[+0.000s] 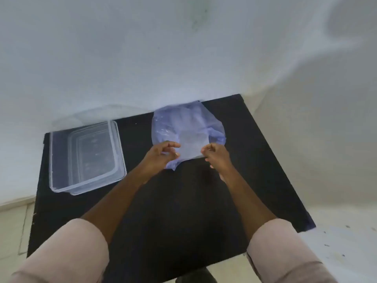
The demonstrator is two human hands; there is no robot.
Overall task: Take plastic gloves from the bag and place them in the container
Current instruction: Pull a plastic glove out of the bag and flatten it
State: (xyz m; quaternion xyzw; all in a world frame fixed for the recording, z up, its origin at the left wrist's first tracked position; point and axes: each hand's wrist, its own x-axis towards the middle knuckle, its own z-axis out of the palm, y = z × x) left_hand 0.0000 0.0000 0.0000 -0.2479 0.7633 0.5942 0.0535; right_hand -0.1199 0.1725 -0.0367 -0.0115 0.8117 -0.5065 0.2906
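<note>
A crumpled bluish translucent plastic bag (186,123) lies at the far middle of the black table (183,201). A paler clear plastic sheet, likely a glove (190,145), shows at the bag's near edge between my hands. My left hand (161,155) pinches the plastic at the bag's near left edge. My right hand (216,155) is curled on the plastic's near right edge. A clear rectangular container (61,176) stands at the far left of the table; nothing shows inside it.
A white wall rises right behind the table. Pale floor tiles show to the left and right of the table. My arms in light rolled sleeves reach in from the bottom of the view.
</note>
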